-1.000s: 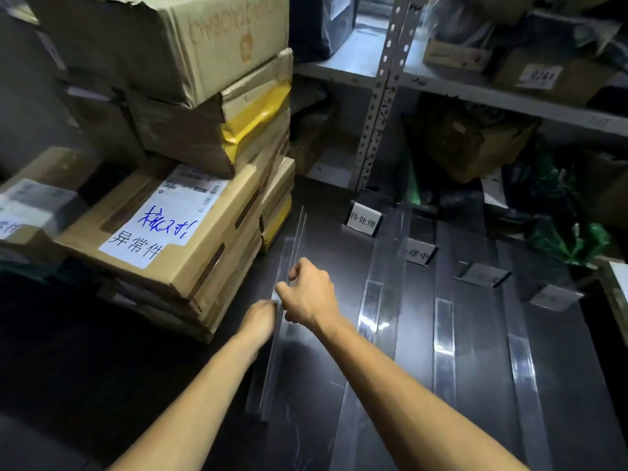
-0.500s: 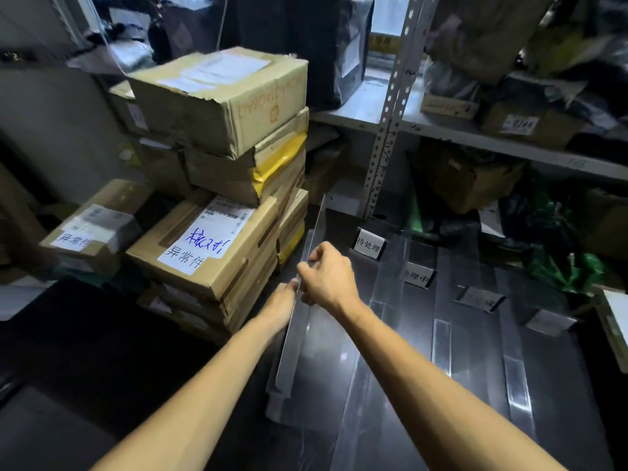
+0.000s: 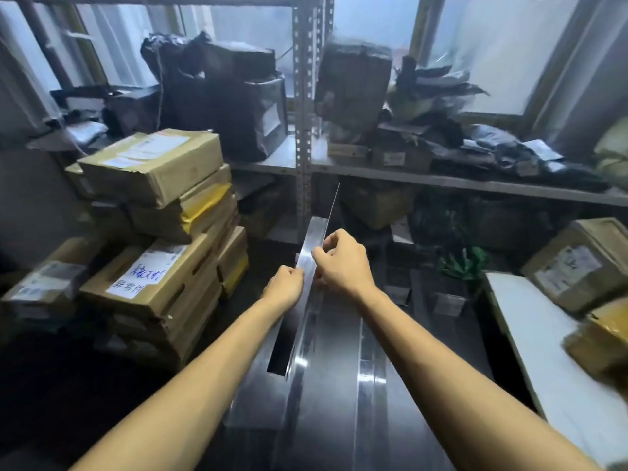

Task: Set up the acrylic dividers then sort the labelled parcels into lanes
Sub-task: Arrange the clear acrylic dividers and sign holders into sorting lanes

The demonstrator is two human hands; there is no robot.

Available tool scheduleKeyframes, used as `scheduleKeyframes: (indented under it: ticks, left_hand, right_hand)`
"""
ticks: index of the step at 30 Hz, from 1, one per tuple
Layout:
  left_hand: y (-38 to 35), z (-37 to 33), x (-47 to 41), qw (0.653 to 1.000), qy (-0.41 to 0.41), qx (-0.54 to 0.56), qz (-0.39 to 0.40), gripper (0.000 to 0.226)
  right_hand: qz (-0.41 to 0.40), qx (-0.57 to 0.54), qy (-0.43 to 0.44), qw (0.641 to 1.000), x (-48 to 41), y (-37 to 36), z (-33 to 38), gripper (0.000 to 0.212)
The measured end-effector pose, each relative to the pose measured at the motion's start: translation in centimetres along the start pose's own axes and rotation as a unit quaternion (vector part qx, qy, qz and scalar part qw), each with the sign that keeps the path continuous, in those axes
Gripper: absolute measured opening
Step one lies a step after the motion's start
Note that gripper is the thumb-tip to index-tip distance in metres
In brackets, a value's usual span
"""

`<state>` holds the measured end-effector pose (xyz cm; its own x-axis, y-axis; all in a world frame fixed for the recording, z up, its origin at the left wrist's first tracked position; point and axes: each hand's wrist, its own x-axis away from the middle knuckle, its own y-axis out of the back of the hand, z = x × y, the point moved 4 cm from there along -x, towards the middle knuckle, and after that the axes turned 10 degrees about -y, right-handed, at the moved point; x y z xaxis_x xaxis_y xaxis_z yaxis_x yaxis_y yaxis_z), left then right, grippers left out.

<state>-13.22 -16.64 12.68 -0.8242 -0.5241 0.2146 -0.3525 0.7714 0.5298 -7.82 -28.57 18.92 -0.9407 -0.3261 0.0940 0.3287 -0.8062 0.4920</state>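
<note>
Both hands hold one clear acrylic divider point(image 3: 314, 232) above the dark counter point(image 3: 339, 423). The divider stands on its long edge, tilted, and its far end points up toward the metal shelf upright point(image 3: 303, 130). The left hand point(image 3: 283, 287) pinches the divider's left side with curled fingers, and the right hand point(image 3: 343, 263) has its fingers curled round the top edge a little farther away. Another clear strip point(image 3: 367, 351) lies flat on the counter to the right of the arms. A stack of cardboard parcels point(image 3: 159, 185) stands at the left of the counter, and the parcel with a handwritten white label point(image 3: 146, 277) is low in the stack. More cardboard parcels point(image 3: 577, 263) sit at the right.
</note>
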Motion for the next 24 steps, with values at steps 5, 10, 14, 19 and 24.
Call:
scheduleKeyframes:
  ticks: [5,10,14,19,24]
  left_hand:
    - [-8.8,-7.1,2.1,0.992,-0.04,0.023,0.115,0.051]
    - [-17.5,-10.8,2.2,0.98,-0.045,0.026,0.193,0.051]
    - [-23.0,-12.9,0.4,0.972,-0.038,0.041,0.229,0.053]
    - [-29.0,-14.9,-2.3,0.958,-0.067,0.062,0.272,0.039]
    - [-33.8,-16.2,-3.2,0.947,-0.073,0.032,0.311,0.023]
  right_hand:
    - [-0.074,0.047,-0.026,0.996,0.1,8.7,-3.5,0.013]
    - [-0.169,0.093,-0.049,0.98,-1.4,15.9,-8.2,0.012]
    - [-0.227,0.12,-0.079,0.963,-3.4,20.1,-12.2,0.01]
    - [-0.273,0.139,-0.099,0.947,-5.7,23.4,-16.4,0.022]
    - [-0.284,0.178,-0.124,0.934,-7.5,25.7,-20.0,0.029]
